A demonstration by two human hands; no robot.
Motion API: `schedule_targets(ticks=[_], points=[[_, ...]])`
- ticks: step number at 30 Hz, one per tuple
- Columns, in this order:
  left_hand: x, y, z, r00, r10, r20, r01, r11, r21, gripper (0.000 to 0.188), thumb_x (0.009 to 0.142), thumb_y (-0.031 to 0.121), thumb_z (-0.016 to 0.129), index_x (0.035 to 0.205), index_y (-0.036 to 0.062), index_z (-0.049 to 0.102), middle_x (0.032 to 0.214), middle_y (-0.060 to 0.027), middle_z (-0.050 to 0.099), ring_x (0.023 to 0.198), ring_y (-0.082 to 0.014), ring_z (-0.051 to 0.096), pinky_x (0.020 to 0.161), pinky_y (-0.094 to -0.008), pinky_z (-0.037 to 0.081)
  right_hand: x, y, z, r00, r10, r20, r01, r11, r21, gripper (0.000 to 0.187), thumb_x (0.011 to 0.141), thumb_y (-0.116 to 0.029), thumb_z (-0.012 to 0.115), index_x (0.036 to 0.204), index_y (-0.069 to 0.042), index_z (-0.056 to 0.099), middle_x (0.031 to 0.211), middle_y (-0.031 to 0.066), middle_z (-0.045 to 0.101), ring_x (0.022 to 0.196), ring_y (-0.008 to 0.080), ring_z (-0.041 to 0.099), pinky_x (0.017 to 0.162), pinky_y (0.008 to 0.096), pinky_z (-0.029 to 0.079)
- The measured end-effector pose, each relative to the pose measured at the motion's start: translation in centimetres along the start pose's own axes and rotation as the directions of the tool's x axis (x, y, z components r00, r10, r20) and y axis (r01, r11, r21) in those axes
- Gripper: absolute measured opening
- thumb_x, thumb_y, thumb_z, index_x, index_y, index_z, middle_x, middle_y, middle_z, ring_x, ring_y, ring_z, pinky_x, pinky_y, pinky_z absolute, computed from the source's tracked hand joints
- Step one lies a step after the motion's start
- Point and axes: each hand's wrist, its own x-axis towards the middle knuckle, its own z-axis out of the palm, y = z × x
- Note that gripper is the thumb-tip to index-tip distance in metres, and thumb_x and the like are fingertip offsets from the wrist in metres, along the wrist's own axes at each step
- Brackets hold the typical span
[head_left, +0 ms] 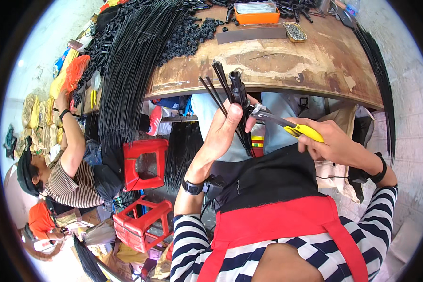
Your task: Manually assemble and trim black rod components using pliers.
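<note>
Now the left hand point(223, 128) grips a black tube point(238, 88) and thin black rods point(222, 77) near the table point(336, 58). The right hand point(332, 142) has its fingers curled around a yellow-handled tool point(309, 133), tip beside the tube.

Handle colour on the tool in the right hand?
Yellow handle, held in the right hand; shows best in the head view.

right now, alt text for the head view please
A person's left hand holds a black tubular part and thin black rods; the right hand holds a yellow-handled tool up to the part. Beyond lies a worn wooden workbench; a co-worker is at left.
</note>
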Motion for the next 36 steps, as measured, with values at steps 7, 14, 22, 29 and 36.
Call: schedule_targets(ticks=[7,14,22,29,36], points=[[0.1,0.0,0.1,0.999,-0.038,0.037,0.039,0.999,-0.037,0.056,0.098,0.054,0.037,0.116,0.0025,0.049,0.071,0.0006,0.048,0.068,-0.0090,0.043,0.069,-0.0255,0.036,-0.4,-0.2,-1.2,0.981,-0.195,0.008,0.195,0.980,-0.048,0.048,0.097,-0.020,0.050,0.143,-0.014,0.038,0.085,0.0051,0.066,0.074,0.0140,0.064,0.067,0.0279,0.048],[-0.2,-0.1,0.7,1.000,0.006,-0.008,-0.006,1.000,-0.028,0.053,0.098,0.052,0.037,0.113,0.0021,0.048,0.072,-0.0003,0.048,0.066,-0.0090,0.042,0.066,-0.0247,0.036,-0.8,-2.2,-2.8,0.983,0.072,0.172,-0.085,0.994,0.067,0.037,0.099,-0.026,0.046,0.130,-0.005,0.045,0.072,0.0042,0.060,0.058,0.0086,0.057,0.052,0.0248,0.046],[-0.7,0.2,-0.2,0.999,0.030,0.018,-0.030,1.000,-0.003,0.057,0.100,0.050,0.035,0.118,-0.0011,0.053,0.071,0.0011,0.049,0.068,-0.0089,0.046,0.067,-0.0246,0.037,0.4,-1.9,-2.8,0.935,0.054,0.350,-0.121,0.977,0.174,0.036,0.099,-0.025,0.047,0.129,-0.004,0.048,0.069,0.0050,0.060,0.054,0.0106,0.056,0.050,0.0257,0.046],[-0.1,0.3,0.2,0.999,0.003,0.040,-0.001,0.999,-0.037,0.056,0.098,0.051,0.038,0.118,0.0003,0.051,0.072,0.0006,0.049,0.067,-0.0085,0.044,0.068,-0.0248,0.036,-1.3,-3.8,-2.8,0.993,-0.095,0.064,0.109,0.955,-0.276,0.044,0.094,-0.016,0.050,0.137,-0.007,0.044,0.080,0.0052,0.061,0.066,0.0134,0.055,0.064,0.0284,0.047],[0.6,0.1,-1.0,0.991,-0.018,0.133,0.022,0.999,-0.026,0.059,0.098,0.054,0.036,0.118,0.0013,0.052,0.070,0.0008,0.047,0.065,-0.0084,0.043,0.066,-0.0251,0.036,-0.5,-5.3,-4.4,0.995,-0.024,0.094,0.060,0.913,-0.404,0.044,0.092,-0.015,0.054,0.135,-0.008,0.047,0.087,0.0149,0.060,0.070,0.0252,0.057,0.065,0.0338,0.045]])
